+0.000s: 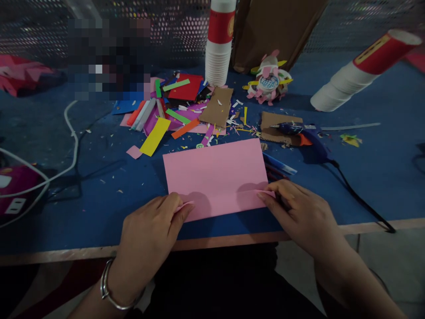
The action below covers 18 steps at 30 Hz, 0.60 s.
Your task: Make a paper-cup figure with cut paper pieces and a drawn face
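Note:
A rectangular sheet of pink paper [215, 173] is held low over the front part of the blue table. My left hand [151, 235] pinches its near left corner between thumb and fingers, and the edge there is bent up. At the near right corner, my right hand [299, 212] pinches the paper in the same way, with a small fold raised under the thumb and fingers. Both hands are closed on the sheet. Just past its right edge lie a blue-and-white strip [280, 163] and some dark sticks, partly hidden by the paper and my right hand.
Coloured paper scraps [186, 110] and cardboard lie behind the sheet. A blue glue gun [314, 139] rests on cardboard at right. Stacked paper cups [217, 62] stand at the back; another stack [345, 86] leans right. White cable [75, 137] and a purple power strip [16, 188] lie left.

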Each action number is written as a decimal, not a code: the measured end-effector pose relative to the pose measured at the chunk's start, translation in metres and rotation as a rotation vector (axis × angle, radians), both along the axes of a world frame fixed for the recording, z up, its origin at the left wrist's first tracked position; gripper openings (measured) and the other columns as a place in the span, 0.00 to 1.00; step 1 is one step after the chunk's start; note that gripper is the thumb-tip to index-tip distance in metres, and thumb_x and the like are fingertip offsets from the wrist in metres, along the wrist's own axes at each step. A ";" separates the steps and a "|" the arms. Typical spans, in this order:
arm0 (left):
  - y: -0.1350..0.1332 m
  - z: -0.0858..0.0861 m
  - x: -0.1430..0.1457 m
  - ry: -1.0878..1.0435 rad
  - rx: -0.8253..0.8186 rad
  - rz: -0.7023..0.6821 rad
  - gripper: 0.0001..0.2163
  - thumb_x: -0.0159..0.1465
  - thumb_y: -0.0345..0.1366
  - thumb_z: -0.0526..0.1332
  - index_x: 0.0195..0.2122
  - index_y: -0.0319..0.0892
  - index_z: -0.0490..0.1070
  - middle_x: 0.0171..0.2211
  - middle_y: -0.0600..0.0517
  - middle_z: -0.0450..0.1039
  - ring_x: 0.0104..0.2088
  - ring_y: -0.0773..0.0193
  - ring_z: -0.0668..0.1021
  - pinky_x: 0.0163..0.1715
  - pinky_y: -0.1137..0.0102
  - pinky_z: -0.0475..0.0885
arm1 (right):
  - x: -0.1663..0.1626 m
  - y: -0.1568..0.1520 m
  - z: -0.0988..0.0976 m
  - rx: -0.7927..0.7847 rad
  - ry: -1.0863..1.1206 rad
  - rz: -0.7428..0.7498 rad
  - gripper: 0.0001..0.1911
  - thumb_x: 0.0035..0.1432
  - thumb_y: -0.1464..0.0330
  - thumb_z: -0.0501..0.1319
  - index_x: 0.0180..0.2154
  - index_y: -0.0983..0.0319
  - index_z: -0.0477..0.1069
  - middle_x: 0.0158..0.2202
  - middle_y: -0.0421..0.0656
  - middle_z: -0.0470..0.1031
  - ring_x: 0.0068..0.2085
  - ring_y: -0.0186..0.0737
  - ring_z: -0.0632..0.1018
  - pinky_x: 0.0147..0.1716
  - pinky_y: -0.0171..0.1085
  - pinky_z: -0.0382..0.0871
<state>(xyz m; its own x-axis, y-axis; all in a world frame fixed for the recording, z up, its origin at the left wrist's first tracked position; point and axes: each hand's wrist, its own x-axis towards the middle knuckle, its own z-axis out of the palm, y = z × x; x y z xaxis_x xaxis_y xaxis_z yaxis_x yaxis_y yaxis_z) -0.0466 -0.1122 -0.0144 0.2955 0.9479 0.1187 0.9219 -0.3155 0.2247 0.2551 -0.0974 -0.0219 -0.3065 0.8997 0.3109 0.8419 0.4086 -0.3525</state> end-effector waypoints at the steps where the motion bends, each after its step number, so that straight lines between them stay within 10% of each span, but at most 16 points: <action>1: 0.000 0.000 0.001 -0.003 0.005 -0.002 0.15 0.75 0.45 0.53 0.36 0.44 0.71 0.29 0.54 0.79 0.28 0.59 0.80 0.26 0.66 0.63 | 0.000 0.000 0.000 0.005 -0.007 0.005 0.10 0.72 0.63 0.57 0.37 0.60 0.69 0.29 0.38 0.73 0.31 0.38 0.77 0.31 0.37 0.65; 12: -0.002 0.000 0.006 -0.047 0.127 -0.031 0.12 0.73 0.41 0.59 0.32 0.43 0.65 0.29 0.52 0.70 0.33 0.58 0.71 0.31 0.65 0.63 | 0.001 0.001 -0.004 0.003 -0.063 -0.010 0.12 0.73 0.61 0.56 0.37 0.60 0.70 0.32 0.40 0.75 0.33 0.40 0.78 0.33 0.38 0.65; 18: -0.005 -0.005 0.003 -0.017 0.314 -0.146 0.16 0.69 0.27 0.61 0.57 0.46 0.67 0.51 0.41 0.66 0.49 0.49 0.70 0.48 0.55 0.66 | 0.000 -0.001 -0.005 0.039 -0.099 -0.027 0.11 0.72 0.60 0.56 0.41 0.60 0.71 0.32 0.40 0.76 0.32 0.41 0.79 0.32 0.39 0.66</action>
<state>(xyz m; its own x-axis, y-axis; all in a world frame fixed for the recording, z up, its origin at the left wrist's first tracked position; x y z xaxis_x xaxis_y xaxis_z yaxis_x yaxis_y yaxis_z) -0.0440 -0.1173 -0.0193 0.4211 0.8120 0.4041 0.8586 -0.5005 0.1109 0.2554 -0.0981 -0.0273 -0.3132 0.8958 0.3153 0.8826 0.3971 -0.2515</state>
